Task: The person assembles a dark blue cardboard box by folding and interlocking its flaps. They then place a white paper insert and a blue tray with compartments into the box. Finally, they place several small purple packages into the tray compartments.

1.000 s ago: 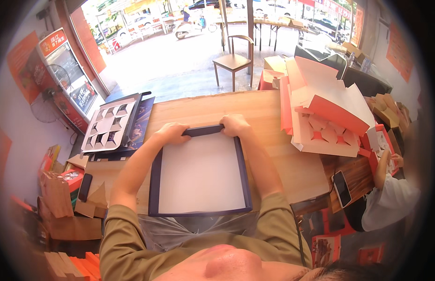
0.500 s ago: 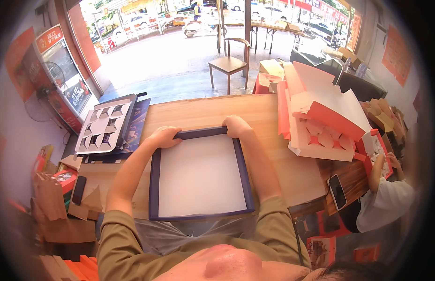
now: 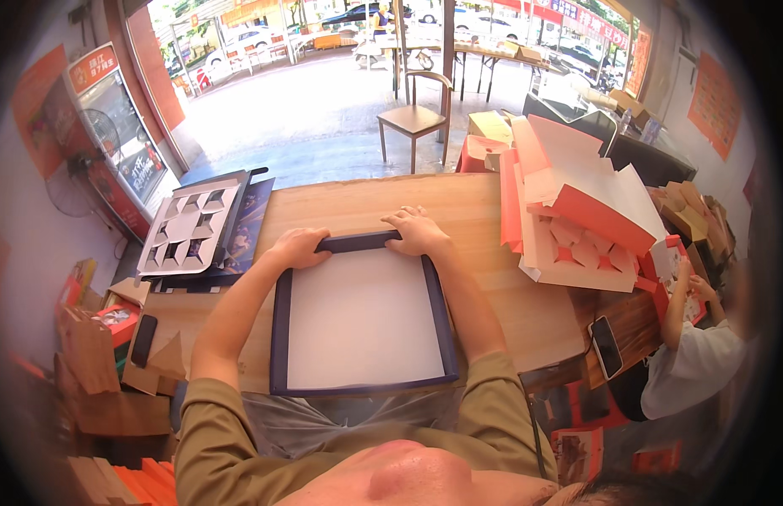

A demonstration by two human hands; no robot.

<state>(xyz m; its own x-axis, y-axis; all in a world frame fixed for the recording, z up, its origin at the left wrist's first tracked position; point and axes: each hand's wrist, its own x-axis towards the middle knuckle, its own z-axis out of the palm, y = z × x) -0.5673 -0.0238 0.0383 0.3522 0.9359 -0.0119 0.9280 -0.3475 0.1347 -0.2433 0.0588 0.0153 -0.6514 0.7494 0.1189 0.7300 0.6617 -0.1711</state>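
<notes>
Against the frames from a moment before, little has shifted: both hands stay at the far edge of the box tray [image 3: 362, 320], and that far dark flap, which stood raised a second ago, now lies folded down flatter under the fingers. The view has tipped slightly, so the street at twelve o'clock shows more.

The left hand [image 3: 300, 247] clasps the far left corner of the tray, fingers curled over the navy rim. The right hand [image 3: 418, 232] presses on the far rim towards the right corner, fingers spread and bent over the edge. The tray, a shallow square with a white floor and navy walls, lies on the wooden desk [image 3: 358, 202] straight ahead of the person, its near edge at the desk's edge.

At ten o'clock from the tray lies a flat die-cut insert [image 3: 189, 228], pale grey with star-like openings, resting on dark printed sheets. At two to three o'clock a heap of folded cartons [image 3: 577, 211], orange-red outside and white inside, leans in a pile; the lowest shows orange cut-out shapes. A dark phone [image 3: 606, 347] lies at four o'clock near the desk's corner. Another person's hand [image 3: 687, 274] at three o'clock touches a red carton. A glass-door cooler [image 3: 113, 135] with a red top sign stands at ten o'clock, and orange posters [image 3: 714, 101] hang on the wall at two o'clock.
</notes>
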